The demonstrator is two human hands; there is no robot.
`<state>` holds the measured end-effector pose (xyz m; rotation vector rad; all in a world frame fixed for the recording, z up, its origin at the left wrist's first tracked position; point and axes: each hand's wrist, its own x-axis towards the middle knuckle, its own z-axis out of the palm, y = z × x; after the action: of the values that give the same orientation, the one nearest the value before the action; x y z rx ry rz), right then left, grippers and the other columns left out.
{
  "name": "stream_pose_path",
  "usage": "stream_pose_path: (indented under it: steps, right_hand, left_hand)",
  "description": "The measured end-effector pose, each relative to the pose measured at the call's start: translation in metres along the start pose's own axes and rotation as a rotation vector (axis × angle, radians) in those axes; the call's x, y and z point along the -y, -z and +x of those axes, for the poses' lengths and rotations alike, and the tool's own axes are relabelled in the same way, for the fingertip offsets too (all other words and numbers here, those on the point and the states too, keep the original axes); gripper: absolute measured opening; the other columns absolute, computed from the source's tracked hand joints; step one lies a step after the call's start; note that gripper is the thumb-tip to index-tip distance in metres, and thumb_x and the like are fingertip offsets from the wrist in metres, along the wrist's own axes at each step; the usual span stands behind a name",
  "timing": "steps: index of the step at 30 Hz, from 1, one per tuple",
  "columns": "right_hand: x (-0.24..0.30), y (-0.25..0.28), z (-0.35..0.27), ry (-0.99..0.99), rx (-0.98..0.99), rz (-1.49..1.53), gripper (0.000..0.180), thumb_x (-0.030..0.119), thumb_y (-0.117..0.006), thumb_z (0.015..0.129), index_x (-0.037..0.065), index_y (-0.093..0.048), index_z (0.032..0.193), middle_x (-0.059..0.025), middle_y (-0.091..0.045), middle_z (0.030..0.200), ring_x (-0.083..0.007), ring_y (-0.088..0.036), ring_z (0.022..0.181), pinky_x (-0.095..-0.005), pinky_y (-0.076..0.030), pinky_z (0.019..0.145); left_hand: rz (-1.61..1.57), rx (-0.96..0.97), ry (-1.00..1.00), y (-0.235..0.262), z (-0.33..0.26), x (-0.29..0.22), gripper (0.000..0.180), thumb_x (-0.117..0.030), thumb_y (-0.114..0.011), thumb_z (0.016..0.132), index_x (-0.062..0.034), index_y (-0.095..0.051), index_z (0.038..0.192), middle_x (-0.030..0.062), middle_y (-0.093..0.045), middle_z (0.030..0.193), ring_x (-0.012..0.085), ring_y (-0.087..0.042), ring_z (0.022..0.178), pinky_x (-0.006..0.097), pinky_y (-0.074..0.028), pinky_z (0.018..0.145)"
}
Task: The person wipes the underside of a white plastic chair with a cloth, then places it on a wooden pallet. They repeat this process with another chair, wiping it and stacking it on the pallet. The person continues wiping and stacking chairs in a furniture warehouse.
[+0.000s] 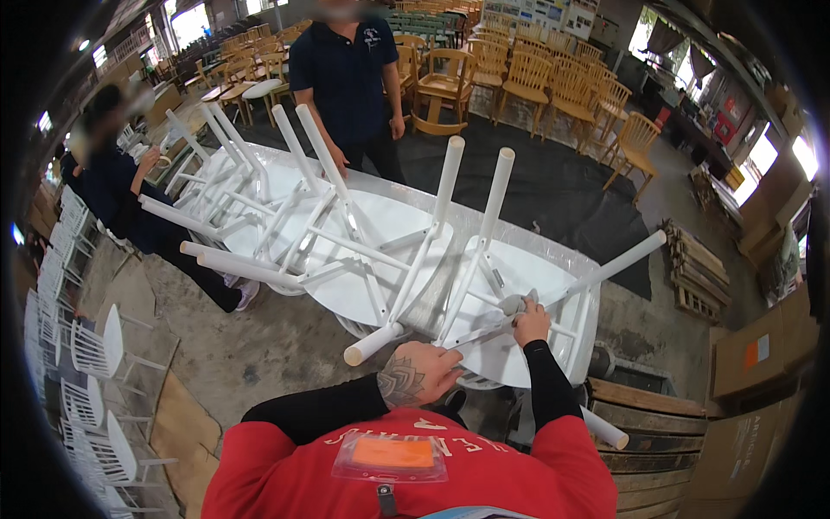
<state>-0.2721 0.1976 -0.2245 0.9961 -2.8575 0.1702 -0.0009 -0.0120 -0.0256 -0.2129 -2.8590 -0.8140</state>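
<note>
Upside-down white chairs lie in a row on a plastic-covered table, legs pointing up. Over the near edge of the closest white chair [501, 346], my left hand [419, 374] lies with fingers stretched to the right, by the end of a white brace. Farther right, my right hand [532, 325] is closed around a small grey wad [516, 304], possibly a cloth, against the underframe of that chair. The palm hides part of the wad. A white leg [373, 343] sticks out toward me, left of my left hand.
A person in a navy shirt [346, 78] stands across the table; another person [121, 173] works at its left end. White chairs [108, 355] line the left side. Wooden chairs [527, 78] fill the back. Cardboard boxes [761, 346] and stacked wooden slats [644, 432] stand at right.
</note>
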Motion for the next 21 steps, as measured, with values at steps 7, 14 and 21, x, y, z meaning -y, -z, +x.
stream_pose_path:
  steps: [7, 14, 21]
  right_hand:
    - [0.061, -0.056, -0.063, -0.017, -0.236, 0.41, 0.008, 0.014, -0.071, 0.07, 0.007, -0.071, 0.075, -0.0148, -0.051, 0.148, -0.0456, -0.054, 0.117, -0.0544, -0.045, 0.101]
    - [0.064, -0.082, -0.075, -0.001, -0.067, 0.285, 0.01, 0.012, -0.065, 0.078, 0.012, -0.075, 0.08, -0.0126, -0.05, 0.15, -0.0416, -0.046, 0.133, -0.0522, -0.043, 0.104]
    - [0.049, -0.109, -0.051, -0.396, -0.165, 0.248, 0.022, 0.021, -0.065, 0.084, 0.009, -0.075, 0.1, -0.0181, -0.058, 0.125, -0.0451, -0.047, 0.127, -0.0546, -0.042, 0.104]
  left_hand:
    - [-0.168, 0.109, 0.121, 0.006, 0.003, -0.004, 0.025, -0.019, -0.071, 0.089, -0.0075, -0.068, 0.111, 0.0115, -0.07, 0.084, 0.0324, -0.069, 0.078, 0.042, -0.054, 0.07]
    - [-0.132, 0.064, 0.032, 0.003, 0.009, -0.006, 0.026, -0.01, -0.076, 0.083, -0.0085, -0.069, 0.108, 0.0071, -0.072, 0.081, 0.0289, -0.071, 0.073, 0.04, -0.054, 0.063]
    - [-0.145, 0.108, 0.018, 0.001, 0.03, -0.011, 0.019, -0.006, -0.071, 0.086, -0.0048, -0.07, 0.105, 0.0105, -0.072, 0.08, 0.0293, -0.073, 0.074, 0.037, -0.056, 0.065]
